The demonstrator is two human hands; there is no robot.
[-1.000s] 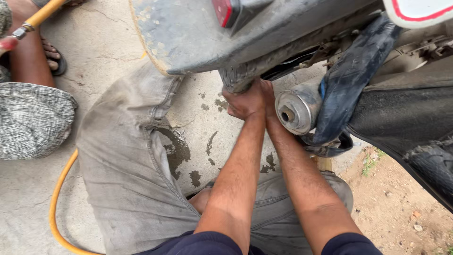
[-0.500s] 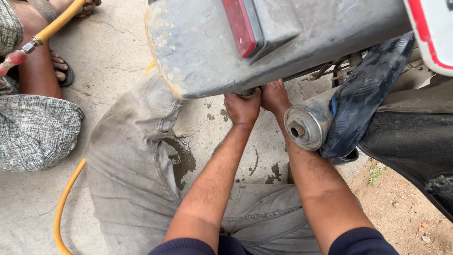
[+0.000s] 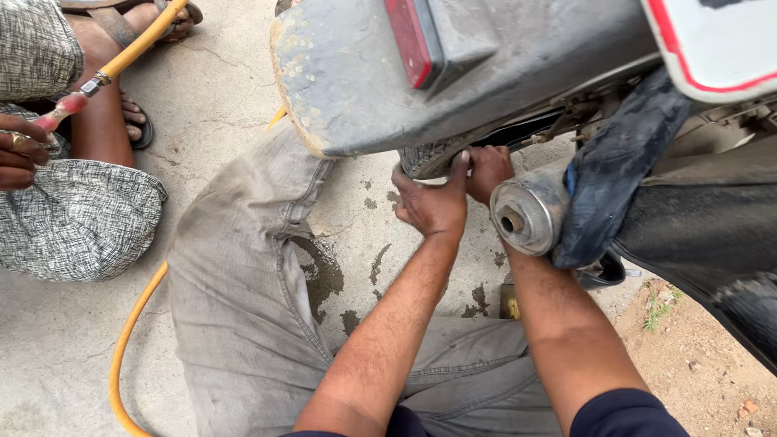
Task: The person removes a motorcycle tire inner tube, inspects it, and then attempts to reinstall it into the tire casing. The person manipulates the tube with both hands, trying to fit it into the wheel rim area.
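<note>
grey, mud-spattered rear mudguard (image 3: 364, 89) hangs over the treaded tyre (image 3: 429, 155), where both hands meet. the left hand (image 3: 433, 206) curls loosely against the tyre's edge, thumb up; the right hand (image 3: 488, 170) grips it just beside, fingers partly hidden, next to the steel exhaust muffler (image 3: 530, 212). a co-worker's hand (image 3: 20, 154) holds a yellow hose (image 3: 133, 50)

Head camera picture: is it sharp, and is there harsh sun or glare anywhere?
Head view: soft, even daylight, no hard shadows; left hand, right hand and exhaust pipe look sharp; mild brightness on the white plate; the mudguard bulges from wide-lens closeness.
</note>
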